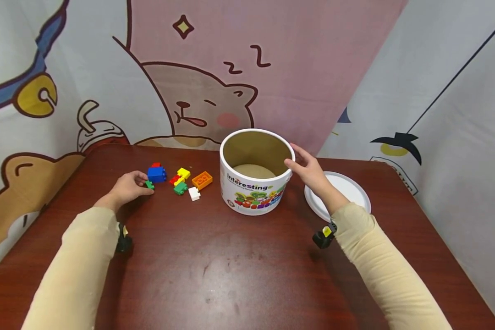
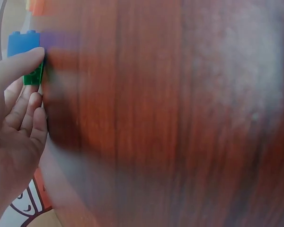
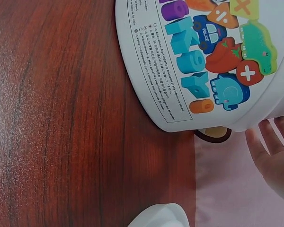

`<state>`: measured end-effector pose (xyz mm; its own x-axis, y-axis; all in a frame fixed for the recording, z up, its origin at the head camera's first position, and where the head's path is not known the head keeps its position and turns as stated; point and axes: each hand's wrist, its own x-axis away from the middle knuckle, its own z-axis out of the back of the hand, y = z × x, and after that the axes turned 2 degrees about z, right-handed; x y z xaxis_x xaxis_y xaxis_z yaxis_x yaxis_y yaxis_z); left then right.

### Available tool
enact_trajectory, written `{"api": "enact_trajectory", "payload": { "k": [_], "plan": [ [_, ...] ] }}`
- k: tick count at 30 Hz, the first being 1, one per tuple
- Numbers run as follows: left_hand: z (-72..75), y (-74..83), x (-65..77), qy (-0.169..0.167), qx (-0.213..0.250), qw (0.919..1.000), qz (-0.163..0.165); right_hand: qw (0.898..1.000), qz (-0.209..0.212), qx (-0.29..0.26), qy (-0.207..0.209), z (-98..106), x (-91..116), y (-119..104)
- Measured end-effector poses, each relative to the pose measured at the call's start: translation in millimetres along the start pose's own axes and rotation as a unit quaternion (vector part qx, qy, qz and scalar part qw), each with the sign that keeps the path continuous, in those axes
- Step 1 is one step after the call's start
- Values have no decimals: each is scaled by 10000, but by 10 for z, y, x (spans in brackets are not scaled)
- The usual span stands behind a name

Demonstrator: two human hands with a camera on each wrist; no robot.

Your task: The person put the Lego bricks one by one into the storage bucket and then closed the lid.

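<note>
On the left of the table, my left hand [image 1: 127, 188] pinches a small green toy brick [image 1: 149, 184] between thumb and fingers. In the left wrist view the thumb crosses part of this green brick [image 2: 33, 75], right beside a blue brick [image 2: 23, 43]. My right hand [image 1: 310, 172] grips the rim of a white round bucket [image 1: 251, 197] on its right side, thumb over the edge. The bucket stands upright with its mouth uncovered, and its tan bottom shows. The right wrist view catches the fingers against the outer wall of the bucket [image 3: 156, 61].
Between left hand and bucket lie an orange brick [image 1: 202, 180], a white brick [image 1: 194, 194], another green brick [image 1: 180, 188], a yellow brick [image 1: 184, 173] and red pieces [image 1: 175, 179]. A white round lid [image 1: 356, 197] lies under the right forearm. A printed curtain [image 1: 313, 55] hangs behind the table.
</note>
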<state>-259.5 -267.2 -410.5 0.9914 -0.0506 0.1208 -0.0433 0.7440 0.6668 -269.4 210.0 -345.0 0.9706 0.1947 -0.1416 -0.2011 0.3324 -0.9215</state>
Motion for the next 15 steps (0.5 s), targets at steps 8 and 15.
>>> {"api": "enact_trajectory", "payload": {
  "k": [8, 15],
  "plan": [
    [67, -60, 63, 72, 105, 9999, -4, 10000, -72, -26, -18, -3, 16, -17],
    [201, 0, 87, 477, 558, 9973, -77, 10000, -52, 68, 14, -5, 6, -23]
  ]
}}
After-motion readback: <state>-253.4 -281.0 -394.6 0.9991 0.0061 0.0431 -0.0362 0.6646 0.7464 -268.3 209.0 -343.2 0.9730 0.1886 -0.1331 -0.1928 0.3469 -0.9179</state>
